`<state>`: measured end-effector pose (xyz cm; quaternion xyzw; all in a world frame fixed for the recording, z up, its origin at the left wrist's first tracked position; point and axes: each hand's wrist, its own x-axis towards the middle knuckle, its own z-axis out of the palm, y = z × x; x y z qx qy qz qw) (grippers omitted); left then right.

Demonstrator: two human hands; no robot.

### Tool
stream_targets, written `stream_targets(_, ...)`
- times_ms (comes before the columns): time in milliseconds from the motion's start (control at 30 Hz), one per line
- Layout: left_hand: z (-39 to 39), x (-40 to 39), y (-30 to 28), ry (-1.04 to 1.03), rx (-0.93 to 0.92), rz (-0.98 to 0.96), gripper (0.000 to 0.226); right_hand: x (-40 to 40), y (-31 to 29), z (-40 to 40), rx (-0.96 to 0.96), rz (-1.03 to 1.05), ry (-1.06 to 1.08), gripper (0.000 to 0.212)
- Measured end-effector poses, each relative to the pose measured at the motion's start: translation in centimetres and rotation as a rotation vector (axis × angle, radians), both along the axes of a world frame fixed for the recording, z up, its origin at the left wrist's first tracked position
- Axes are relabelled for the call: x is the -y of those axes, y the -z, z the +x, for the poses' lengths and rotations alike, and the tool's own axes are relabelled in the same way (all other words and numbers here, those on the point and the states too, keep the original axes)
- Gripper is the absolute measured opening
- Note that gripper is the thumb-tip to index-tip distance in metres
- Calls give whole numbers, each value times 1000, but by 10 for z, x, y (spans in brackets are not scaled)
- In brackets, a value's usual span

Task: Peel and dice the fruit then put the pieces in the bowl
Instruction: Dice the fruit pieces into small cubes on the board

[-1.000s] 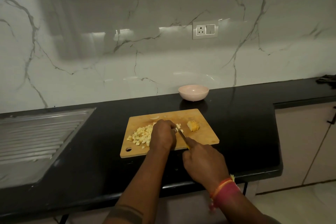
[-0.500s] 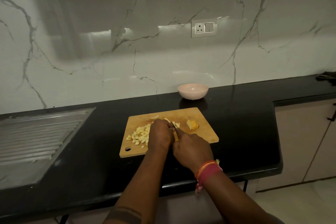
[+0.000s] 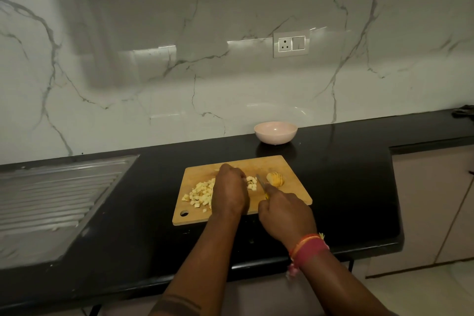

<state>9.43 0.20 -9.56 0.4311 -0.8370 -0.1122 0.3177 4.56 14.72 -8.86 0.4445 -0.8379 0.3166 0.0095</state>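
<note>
A wooden cutting board (image 3: 295,188) lies on the black counter. A pile of pale diced fruit (image 3: 201,191) sits on its left half. My left hand (image 3: 230,191) is knuckles-up over the board's middle, fingers curled down on a fruit piece that it mostly hides. A few cut cubes (image 3: 252,182) show just right of it. My right hand (image 3: 284,213) grips a yellow-handled knife (image 3: 261,182), its blade pointing away beside those cubes. A yellow-skinned fruit chunk (image 3: 275,178) lies to the blade's right. The pink bowl (image 3: 275,132) stands behind the board, with nothing visible in it.
A steel sink drainboard (image 3: 56,192) is set into the counter at the left. The marble wall with a socket (image 3: 291,43) runs along the back. The counter's front edge (image 3: 256,264) is close to my forearms. Pale cabinets (image 3: 431,202) stand at the right.
My right hand pushed the knife in against my left hand, then drew back to the right, so the blade now shows. More cut cubes lie beside my left hand.
</note>
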Motion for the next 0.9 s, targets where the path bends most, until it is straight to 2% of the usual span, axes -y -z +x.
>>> stream_targets(67,0,6,-7,-30,7,-81,13,8,-2,1,-11,41,7,59)
stream_targets(133,-4,18,-16,-41,71,-71,24,12,0,3,-72,64,-16,57)
stream_targets(233,-13,31,-37,-12,256,88,28,10,6,14,-152,66,-117,49)
stream_targets(300,-21,36,-44,-18,299,198,29,9,7,18,-157,39,-152,49)
stream_targets(400,-28,42,-43,-53,328,240,43,11,7,12,-101,-15,-97,53)
stream_targets(533,-31,41,-49,-39,430,223,39,12,9,12,-20,-65,-42,57)
stream_targets(633,-32,37,-52,16,487,269,46,13,9,10,31,-94,-3,56)
stream_targets(700,-29,33,-49,109,475,250,46,12,9,7,42,-107,31,56)
stream_targets(800,-21,32,-37,233,394,175,33,10,6,7,56,-108,55,57)
stream_targets(900,-10,30,-26,238,309,88,18,10,6,7,49,-90,35,57)
